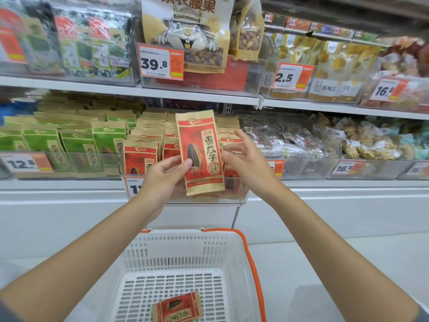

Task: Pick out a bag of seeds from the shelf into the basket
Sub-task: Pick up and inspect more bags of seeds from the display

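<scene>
My left hand [163, 182] pinches a red and tan bag of sunflower seeds [200, 149] by its lower left edge and holds it upright in front of the shelf. My right hand [243, 159] hovers just right of the bag, its fingers spread and relaxed, near or brushing the bag's right edge. Below, a white plastic basket [185, 249] with an orange handle [253, 263] sits on the floor. A second red seed bag [177, 309] lies flat on the basket's bottom.
A clear bin [141, 159] of matching red seed bags stands on the lower shelf behind my hands. Green seed bags [69, 145] fill the bin to the left, clear nut packs [290, 138] the right. The upper shelf holds cashew bags [188, 31] and price tags.
</scene>
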Demonstrator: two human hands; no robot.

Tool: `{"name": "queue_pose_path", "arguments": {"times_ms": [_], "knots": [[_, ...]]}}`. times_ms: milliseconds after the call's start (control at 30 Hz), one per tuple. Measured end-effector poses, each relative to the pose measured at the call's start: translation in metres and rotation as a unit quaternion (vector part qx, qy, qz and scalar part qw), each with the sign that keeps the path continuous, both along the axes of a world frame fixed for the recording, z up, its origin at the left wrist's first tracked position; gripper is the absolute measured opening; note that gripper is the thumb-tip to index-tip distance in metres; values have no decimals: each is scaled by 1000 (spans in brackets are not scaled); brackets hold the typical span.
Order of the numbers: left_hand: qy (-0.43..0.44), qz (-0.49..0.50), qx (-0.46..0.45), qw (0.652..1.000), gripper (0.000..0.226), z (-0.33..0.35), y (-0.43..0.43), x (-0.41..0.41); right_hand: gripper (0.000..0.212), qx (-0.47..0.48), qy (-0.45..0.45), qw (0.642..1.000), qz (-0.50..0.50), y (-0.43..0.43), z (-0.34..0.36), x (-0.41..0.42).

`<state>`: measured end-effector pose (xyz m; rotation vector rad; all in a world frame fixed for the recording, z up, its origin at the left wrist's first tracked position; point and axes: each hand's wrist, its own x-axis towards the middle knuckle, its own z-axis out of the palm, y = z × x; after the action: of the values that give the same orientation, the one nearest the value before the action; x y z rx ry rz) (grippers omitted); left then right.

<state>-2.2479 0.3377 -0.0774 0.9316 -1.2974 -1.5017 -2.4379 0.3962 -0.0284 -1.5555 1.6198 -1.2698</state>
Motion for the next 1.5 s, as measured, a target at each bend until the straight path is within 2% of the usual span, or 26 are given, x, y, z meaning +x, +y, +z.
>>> {"name": "queue_pose_path", "arguments": {"times_ms": [67,133,267,433,600,733,900,1000,1167,1300,1400,1500], "knots": [[33,10,8,999,38,3,0,1,75,56,36,997,48,5,-3,10],[43,7,9,999,52,3,4,0,69,74,78,992,67,10,-12,23],[26,1,2,1000,54,1,10,-2,75,77,144,987,9,8,-23,31],[24,10,5,1000,43,4,7,2,49,141,63,983,95,3,-12,10],[19,45,10,999,22,3,4,0,47,168,11,973,155,7,-2,-4],[17,9,60,998,25,7,7,0,56,154,-26,973,172,12,0,-2],[35,-132,46,990,52,13,17,0,73,99,23,981,166,17,-4,14],[18,-163,37,986,50,13,20,-1,82,108,35,975,190,17,-8,19],[4,-173,40,984,47,11,17,3,82,118,9,971,207,16,-6,13],[4,-194,47,980,31,11,14,3,80,118,14,970,212,15,-5,7],[-1,-199,59,978,39,9,14,4,82,115,33,970,211,15,-6,5],[-11,-221,56,974,33,9,14,4,67,109,49,973,196,16,-3,4]]}}
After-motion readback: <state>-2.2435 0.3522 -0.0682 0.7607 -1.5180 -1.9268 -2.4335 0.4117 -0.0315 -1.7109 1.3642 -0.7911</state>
